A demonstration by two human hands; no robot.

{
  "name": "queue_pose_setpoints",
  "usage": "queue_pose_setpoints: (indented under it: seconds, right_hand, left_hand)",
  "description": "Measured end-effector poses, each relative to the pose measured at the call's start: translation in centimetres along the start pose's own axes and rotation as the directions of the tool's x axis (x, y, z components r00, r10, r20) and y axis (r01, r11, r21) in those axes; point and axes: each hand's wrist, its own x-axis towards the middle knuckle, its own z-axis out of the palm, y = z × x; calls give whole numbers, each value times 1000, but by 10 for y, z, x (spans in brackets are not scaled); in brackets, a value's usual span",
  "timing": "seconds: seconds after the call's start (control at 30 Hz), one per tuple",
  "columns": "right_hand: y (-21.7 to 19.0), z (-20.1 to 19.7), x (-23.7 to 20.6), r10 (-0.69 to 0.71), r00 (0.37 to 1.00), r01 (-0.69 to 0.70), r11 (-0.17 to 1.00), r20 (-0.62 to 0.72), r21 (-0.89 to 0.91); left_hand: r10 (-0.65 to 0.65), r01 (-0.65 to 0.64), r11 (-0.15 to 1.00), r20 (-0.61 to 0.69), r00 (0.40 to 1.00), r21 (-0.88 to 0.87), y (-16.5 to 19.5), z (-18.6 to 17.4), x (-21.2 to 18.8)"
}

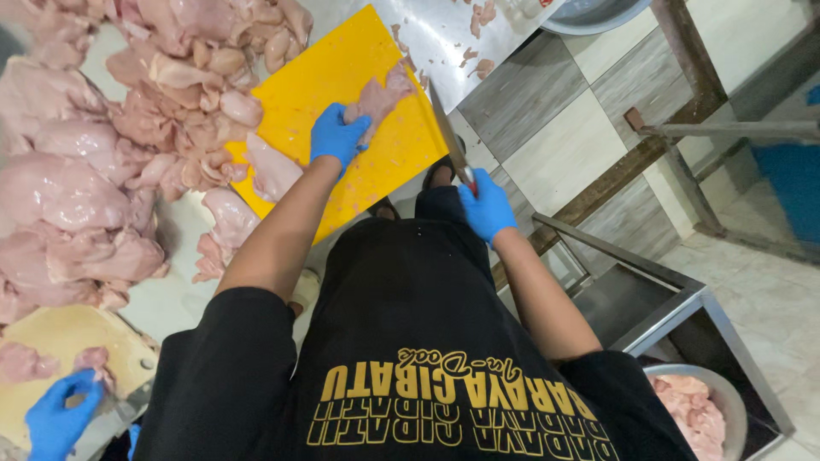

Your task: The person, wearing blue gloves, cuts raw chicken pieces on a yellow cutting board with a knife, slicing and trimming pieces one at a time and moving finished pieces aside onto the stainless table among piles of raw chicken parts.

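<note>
Left hand (338, 137) pressing chicken piece (378, 98), right hand (486, 205) gripping knife (450, 137), apparently clear of cutting board (342, 77)

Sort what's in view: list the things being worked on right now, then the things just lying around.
In use:
left hand pressing a raw chicken piece
yellow cutting board
right hand gripping a knife

Lying about:
heap of raw chicken
metal bowl of meat
co-worker's gloved hand at a pale board
</note>
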Motion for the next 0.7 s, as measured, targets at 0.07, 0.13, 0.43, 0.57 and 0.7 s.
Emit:
queue_pose_setpoints:
  seconds: [0.07, 0.13, 0.43, 0.57, 0.7]
  right_hand:
    - [-25, 2, 4, 60, 993, -54, 996, 99, -64]
    - [-47, 5, 13, -60, 992, 78, 984, 113, -157]
    - [-68, 17, 31, -70, 982, 133, 915, 175, -382]
    - [-66, 16, 31, -58, 996, 73, 960, 62, -270]
    - [-70, 8, 27, -19, 998, 35, 963, 62, -268]
  left_hand:
    - [5, -4, 998, -28, 1000, 56, -2, -6, -3]
    - [150, -120, 895, -36, 988, 430, 5, -17, -6]
    - [582, -423, 670, -77, 810, 610, 36, -14, -8]
    - [312, -259, 771, 9, 950, 581, 58, 6, 14]
    - [74, -180, 742, 188, 979, 645, 64, 7, 24]
